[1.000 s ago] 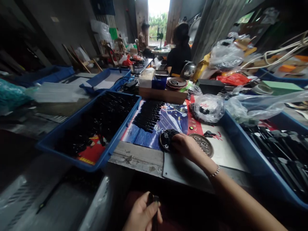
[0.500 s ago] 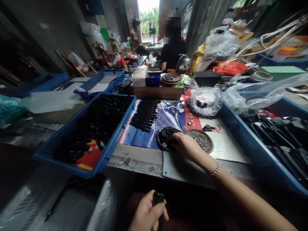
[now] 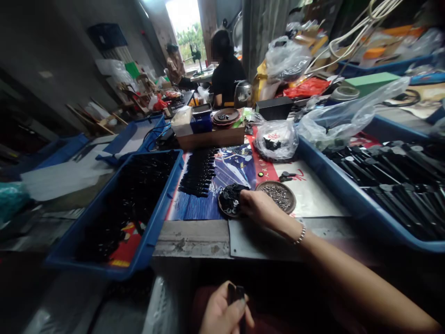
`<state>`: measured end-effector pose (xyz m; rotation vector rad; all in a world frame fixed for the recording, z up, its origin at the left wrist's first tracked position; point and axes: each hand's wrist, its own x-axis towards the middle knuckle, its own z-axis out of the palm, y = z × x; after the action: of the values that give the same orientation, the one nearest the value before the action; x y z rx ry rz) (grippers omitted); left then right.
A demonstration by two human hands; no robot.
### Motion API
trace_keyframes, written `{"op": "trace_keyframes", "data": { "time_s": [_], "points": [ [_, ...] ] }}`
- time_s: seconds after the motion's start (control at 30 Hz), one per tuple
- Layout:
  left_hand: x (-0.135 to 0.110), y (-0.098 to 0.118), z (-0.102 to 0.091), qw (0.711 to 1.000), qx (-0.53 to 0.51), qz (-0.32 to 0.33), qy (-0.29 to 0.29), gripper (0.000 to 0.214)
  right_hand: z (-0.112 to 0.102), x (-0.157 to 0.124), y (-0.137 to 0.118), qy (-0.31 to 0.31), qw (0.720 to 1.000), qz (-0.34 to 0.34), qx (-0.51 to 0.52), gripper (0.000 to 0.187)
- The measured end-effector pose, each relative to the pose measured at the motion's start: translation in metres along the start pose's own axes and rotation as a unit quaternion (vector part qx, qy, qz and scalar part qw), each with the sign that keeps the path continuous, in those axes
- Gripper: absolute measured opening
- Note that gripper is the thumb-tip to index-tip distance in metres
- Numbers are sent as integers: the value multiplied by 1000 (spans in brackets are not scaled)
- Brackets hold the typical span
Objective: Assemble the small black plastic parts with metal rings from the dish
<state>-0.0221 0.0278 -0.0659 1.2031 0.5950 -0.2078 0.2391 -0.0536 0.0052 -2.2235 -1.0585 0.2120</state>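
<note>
My right hand (image 3: 259, 208) reaches out over the table and rests on a round dish of small black parts (image 3: 227, 200), fingers curled into the pile; what they pinch is hidden. Just right of it sits a second round dish of small metal pieces (image 3: 278, 195). My left hand (image 3: 225, 313) is low at the bottom edge, closed around a short black piece (image 3: 235, 294) held upright. A row of black handle-like pieces (image 3: 198, 174) lies on a blue printed sheet (image 3: 229, 174) behind the dishes.
A blue tray of black parts (image 3: 146, 241) stands left, another blue tray of long black pieces (image 3: 333, 178) right. Plastic bags (image 3: 276, 139), a wooden box (image 3: 212, 138) and clutter fill the back. A seated person in black (image 3: 224, 74) works far behind.
The view has swung and tilted to the right. My right hand stays on the dish of black parts. My left hand has shifted slightly right with its black piece.
</note>
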Motion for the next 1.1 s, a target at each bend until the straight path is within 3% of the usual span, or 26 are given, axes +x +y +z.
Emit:
{"op": "trace_keyframes", "data": {
  "time_s": [0.2,0.23,0.3,0.4,0.53,0.63,0.77,0.97,1.1],
  "points": [
    [-8,12,8,999,-28,12,-22,53,-17,-37,-9,23,982,-19,187,5],
    [-10,15,10,999,-38,9,-31,51,-17,-48,-13,17,970,-11,243,12],
    [-15,21,16,998,-57,1,-34,45,-15,-72,-18,-7,934,27,357,24],
    [-18,30,24,998,-63,0,-26,37,-3,-106,-23,-79,870,109,474,25],
    [-19,35,31,999,-32,-8,-31,30,18,-136,-25,-158,762,207,592,33],
    [-19,35,33,999,-17,-11,-26,28,29,-147,-25,-162,727,233,625,33],
    [-21,35,34,1000,0,-15,-16,26,31,-150,-28,-184,730,216,622,33],
    [-23,33,30,999,37,-10,-12,27,28,-150,-28,-211,774,189,566,34],
    [-24,33,29,998,56,-2,-13,25,29,-149,-25,-230,822,150,499,29]
  ]
}}
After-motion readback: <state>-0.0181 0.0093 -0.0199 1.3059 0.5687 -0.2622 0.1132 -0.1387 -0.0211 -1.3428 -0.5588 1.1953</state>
